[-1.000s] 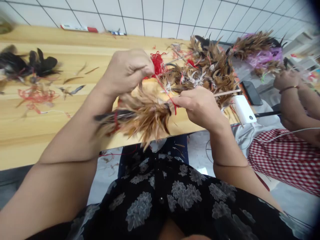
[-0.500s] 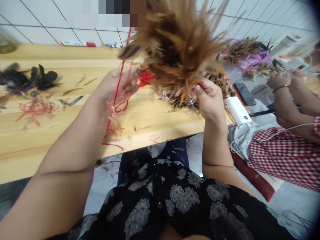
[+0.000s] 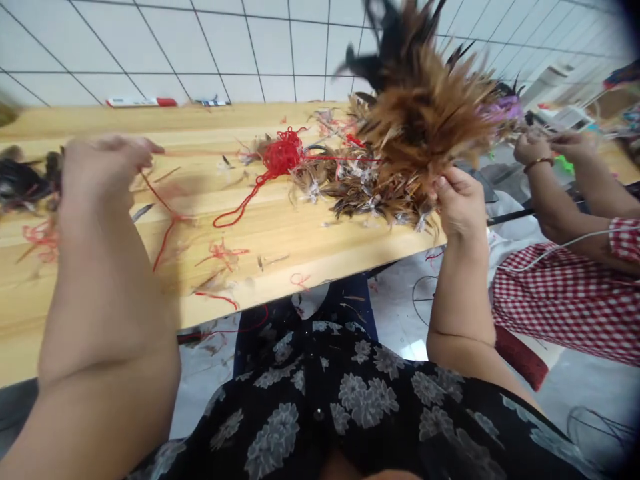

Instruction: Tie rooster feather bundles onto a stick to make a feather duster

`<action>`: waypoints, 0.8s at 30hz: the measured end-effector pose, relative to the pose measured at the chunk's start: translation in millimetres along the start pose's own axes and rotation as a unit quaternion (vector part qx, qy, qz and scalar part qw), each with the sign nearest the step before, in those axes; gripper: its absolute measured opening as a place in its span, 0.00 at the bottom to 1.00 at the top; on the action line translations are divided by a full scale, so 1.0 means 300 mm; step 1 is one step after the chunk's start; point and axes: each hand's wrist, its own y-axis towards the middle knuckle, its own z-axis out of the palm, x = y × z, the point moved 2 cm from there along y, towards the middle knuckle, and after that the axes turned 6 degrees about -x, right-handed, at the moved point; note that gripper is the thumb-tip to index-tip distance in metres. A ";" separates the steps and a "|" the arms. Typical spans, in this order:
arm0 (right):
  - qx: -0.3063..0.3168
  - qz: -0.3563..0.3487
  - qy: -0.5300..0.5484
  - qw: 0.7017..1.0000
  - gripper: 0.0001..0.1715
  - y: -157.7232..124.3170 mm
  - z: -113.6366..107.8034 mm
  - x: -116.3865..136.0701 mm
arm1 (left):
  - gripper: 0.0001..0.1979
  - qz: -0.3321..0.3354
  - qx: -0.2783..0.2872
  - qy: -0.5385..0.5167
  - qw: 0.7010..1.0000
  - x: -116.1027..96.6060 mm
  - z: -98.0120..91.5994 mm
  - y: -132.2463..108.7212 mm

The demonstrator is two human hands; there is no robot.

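Note:
My right hand (image 3: pixel 463 197) pinches the base of a feather bunch (image 3: pixel 425 110), brown with black feathers at its top, held up above the table. My left hand (image 3: pixel 103 160), smeared by motion, is closed over the table's left part. From its fingers a red yarn strand (image 3: pixel 159 197) hangs down, and a blurred strand stretches to the right. Between my hands lies a tangled heap of red yarn (image 3: pixel 283 153) with a loop trailing from it. More brown feather bunches (image 3: pixel 370 197) with whitish tied ends lie below the raised bunch.
Black feathers (image 3: pixel 23 180) lie at the far left. Yarn scraps (image 3: pixel 223 252) and loose feathers dot the wooden table (image 3: pixel 280 233). A red-capped marker (image 3: pixel 143 103) lies by the tiled wall. On the right, a co-worker's hands (image 3: pixel 537 147) are at the table.
My left hand has moved left, away from the feather bunch, with red yarn at its fingers. My right hand has shifted right with the bunch. The yarn heap now shows clearly.

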 end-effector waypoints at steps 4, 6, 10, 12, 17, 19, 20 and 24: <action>-0.017 0.041 0.088 0.995 0.12 -0.023 0.141 0.004 | 0.11 0.180 0.008 0.226 0.957 -0.072 0.143 -0.091; 0.002 0.060 0.100 0.993 0.16 -0.045 0.232 0.025 | 0.16 0.282 0.082 0.181 0.938 -0.117 0.253 -0.166; 0.062 0.113 0.116 0.985 0.19 -0.100 0.404 0.085 | 0.24 0.325 0.252 0.023 0.911 -0.170 0.473 -0.332; 0.086 0.125 0.135 0.979 0.21 -0.124 0.469 0.106 | 0.26 0.269 0.302 -0.064 0.912 -0.184 0.556 -0.393; 0.140 0.150 0.192 0.960 0.23 -0.153 0.558 0.110 | 0.22 0.113 0.319 -0.216 0.916 -0.204 0.637 -0.453; 0.157 0.173 0.219 0.947 0.21 -0.158 0.571 0.107 | 0.19 0.083 0.292 -0.220 0.927 -0.201 0.620 -0.447; 0.160 0.188 0.231 0.941 0.19 -0.159 0.575 0.106 | 0.17 0.085 0.274 -0.212 0.934 -0.198 0.604 -0.440; 0.165 0.250 0.245 0.922 0.16 -0.164 0.588 0.102 | 0.14 0.171 0.203 -0.142 0.953 -0.184 0.535 -0.416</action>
